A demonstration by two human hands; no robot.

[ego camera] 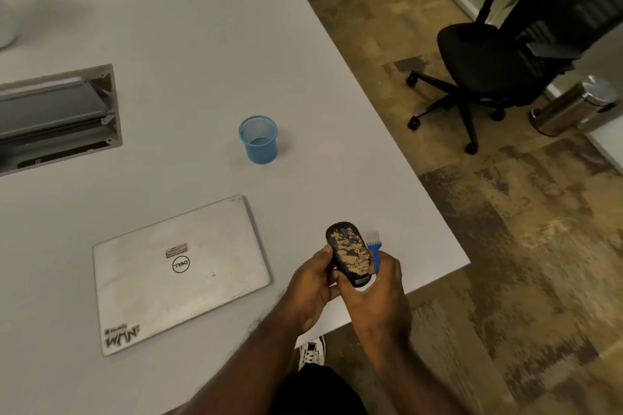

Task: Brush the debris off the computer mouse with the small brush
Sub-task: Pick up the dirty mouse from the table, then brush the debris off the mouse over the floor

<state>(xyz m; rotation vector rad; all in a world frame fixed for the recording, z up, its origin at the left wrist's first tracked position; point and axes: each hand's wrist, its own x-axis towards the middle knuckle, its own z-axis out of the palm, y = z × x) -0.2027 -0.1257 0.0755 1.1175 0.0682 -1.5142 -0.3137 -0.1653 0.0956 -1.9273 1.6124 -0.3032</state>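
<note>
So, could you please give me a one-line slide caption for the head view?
Left hand holds a debris-covered mouse while right hand holds the small blue brush beside it.

The handle of the small blue brush (374,251) disappears into the right hand (379,293) just beside the computer mouse (349,253), so only its white bristles and a short blue stretch show, and the mouse's near end and underside are covered by the fingers of both hands, the left hand (312,283) wrapping its left flank. Left of the mouse, the small red-edged label on the closed Dell laptop (178,273) is too blurred to read. Far beyond the mouse, the table's recessed cable hatch (57,114) is cut off by the picture's left edge.
</note>
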